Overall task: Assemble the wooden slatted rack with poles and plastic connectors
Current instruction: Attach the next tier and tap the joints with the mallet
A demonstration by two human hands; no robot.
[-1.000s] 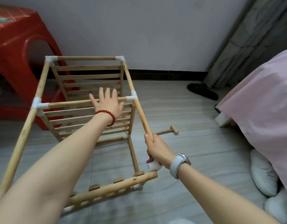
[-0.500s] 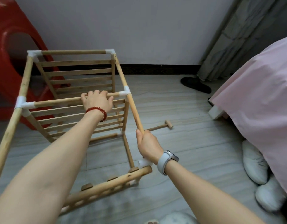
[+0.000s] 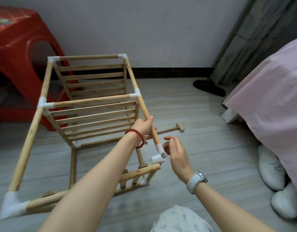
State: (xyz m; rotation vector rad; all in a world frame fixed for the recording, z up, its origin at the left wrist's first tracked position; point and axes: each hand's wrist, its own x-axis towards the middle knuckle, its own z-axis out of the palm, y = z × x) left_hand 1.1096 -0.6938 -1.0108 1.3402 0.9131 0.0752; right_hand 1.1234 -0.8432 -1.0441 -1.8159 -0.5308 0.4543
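Wooden slatted rack (image 3: pixel 94 113) stood on floor, near corner unjoined. Left hand (image 3: pixel 142 125) gripped right upper wooden pole (image 3: pixel 145 114); right hand (image 3: pixel 175 149) spread, empty, beside white plastic corner connector (image 3: pixel 158 154). Best: steady pole, align connector w/ loose rail below, press squarely.

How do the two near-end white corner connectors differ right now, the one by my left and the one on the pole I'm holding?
The left corner connector has poles seated in it; the right corner connector sits only on the pole end, with open sockets showing. The left one sits low beside the floor; the right one hangs above the loose slatted panel. The left hand grips that pole; the right hand hovers open beside its connector. Both are white plastic.
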